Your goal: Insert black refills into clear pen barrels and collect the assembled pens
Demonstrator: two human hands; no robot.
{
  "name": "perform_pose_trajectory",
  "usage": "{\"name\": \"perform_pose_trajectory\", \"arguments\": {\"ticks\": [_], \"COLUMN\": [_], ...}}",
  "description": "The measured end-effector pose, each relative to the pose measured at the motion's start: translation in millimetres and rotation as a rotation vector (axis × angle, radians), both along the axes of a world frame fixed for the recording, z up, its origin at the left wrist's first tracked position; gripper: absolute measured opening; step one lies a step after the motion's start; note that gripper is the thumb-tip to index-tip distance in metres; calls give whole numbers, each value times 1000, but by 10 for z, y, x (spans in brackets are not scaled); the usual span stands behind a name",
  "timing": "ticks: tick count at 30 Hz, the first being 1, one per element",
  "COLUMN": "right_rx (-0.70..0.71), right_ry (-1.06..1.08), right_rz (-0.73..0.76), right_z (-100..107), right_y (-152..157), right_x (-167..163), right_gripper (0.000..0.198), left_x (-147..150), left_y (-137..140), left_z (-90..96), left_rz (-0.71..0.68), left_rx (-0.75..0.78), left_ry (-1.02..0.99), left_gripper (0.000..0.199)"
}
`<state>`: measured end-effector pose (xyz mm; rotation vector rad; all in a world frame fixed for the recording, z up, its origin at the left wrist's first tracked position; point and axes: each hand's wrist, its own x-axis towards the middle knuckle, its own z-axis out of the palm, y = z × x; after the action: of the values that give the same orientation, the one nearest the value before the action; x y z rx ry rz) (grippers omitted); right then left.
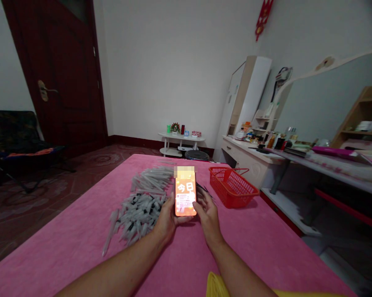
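A smartphone (185, 193) with a lit orange screen is held upright above the pink surface (81, 235). My left hand (166, 219) grips its lower left edge and underside. My right hand (207, 210) rests against its right edge, thumb near the screen. A large heap of grey pen-like sticks (142, 202) with black parts lies just left of the phone, touching my left hand's side. Several dark thin pieces (202, 189) show behind my right hand.
A red plastic basket (232, 186) stands on the pink surface to the right of the phone. A cluttered dressing table (266, 154) runs along the right wall. A dark red door (62, 74) and a dark chair (15, 144) are at left. A small white table (181, 140) stands at the far wall.
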<state>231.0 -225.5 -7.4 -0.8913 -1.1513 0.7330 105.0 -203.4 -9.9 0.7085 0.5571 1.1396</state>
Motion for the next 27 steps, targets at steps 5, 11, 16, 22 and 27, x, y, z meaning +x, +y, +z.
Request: {"name": "perform_pose_trajectory", "arguments": {"ticks": [5,11,16,22,27], "right_rx": [31,51,43,14,5], "right_ry": [-114,-177,-166,-154,-133], "right_rz": [-59,-64,-23,5,16], "right_z": [-62,-69,-78,-87,-84], "right_y": [19,56,66,67,67], "right_x": [43,92,103,99,93], "right_gripper": [58,57,57,60,63], "left_x": [-4,-19,-20,-25,-30], "left_y": [9,35,59,51,53], "left_z": [22,23,25,47,49], "left_rz": [22,18,26,20,24], "left_rx": [8,18,24,28,16], "left_ry": [-17,-29,-12,-20,-53], "left_gripper": [49,49,50,50,47]}}
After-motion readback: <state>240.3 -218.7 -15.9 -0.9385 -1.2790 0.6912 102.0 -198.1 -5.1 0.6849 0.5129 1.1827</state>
